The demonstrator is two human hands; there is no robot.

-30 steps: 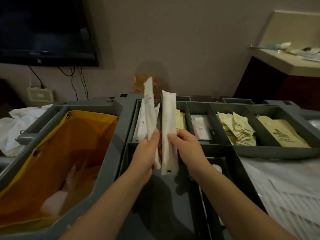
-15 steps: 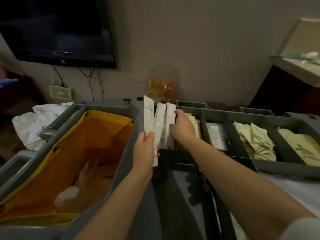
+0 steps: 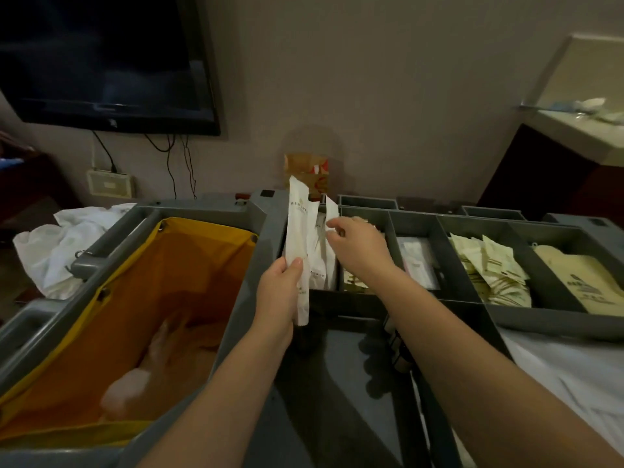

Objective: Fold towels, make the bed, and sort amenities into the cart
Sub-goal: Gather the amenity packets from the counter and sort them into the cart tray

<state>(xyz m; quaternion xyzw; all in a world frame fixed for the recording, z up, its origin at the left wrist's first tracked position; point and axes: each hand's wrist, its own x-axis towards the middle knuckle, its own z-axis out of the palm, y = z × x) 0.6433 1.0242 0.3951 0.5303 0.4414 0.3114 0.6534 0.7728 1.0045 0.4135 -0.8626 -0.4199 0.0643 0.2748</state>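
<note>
Behind the grey cart you have a plain wall and a dark television; a heap of white linen lies well out beyond your left hand, past the yellow bag.

A second ago both hands stood side by side in front of the tray, each gripping one packet upright. Now your right hand has gone forward, ahead of the left, and has taken its second white packet into the compartment directly below it, in among the white packets already standing there. Thumb and forefinger sit at that packet's upper edge, but you cannot tell from here whether they still pinch it or have just let it go.

Your left hand has stayed back, nearer to you, thumb and fingers clamped on the lower part of the long white packet, which stands upright above it, just left of the right hand's fingertips.

So one of the pair looks as good as sorted, and the other probably belongs in the same slot. Cream sachets lie in a bin off to the right of your right hand, untouched, so this is likely white packets only for now.
</note>
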